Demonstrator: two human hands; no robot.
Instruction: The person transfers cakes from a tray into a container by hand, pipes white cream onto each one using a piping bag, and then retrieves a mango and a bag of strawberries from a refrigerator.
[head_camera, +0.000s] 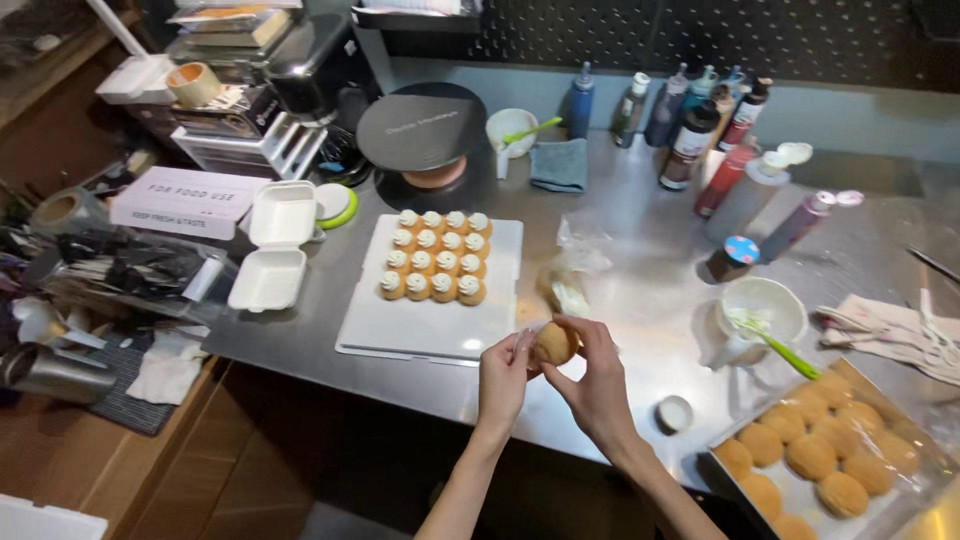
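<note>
Both hands meet above the near edge of the shiny metal desk (640, 270). The left hand (503, 375) and the right hand (596, 385) each have their grip clamped on one small round golden-brown bun (553, 343) — fingertips pinch it from both sides. Toward the desk's middle lies a white flat board (430, 320) with cream-topped little buns (436, 256) in rows. A tray of plain brown buns (815, 455) sits at the near right corner.
</note>
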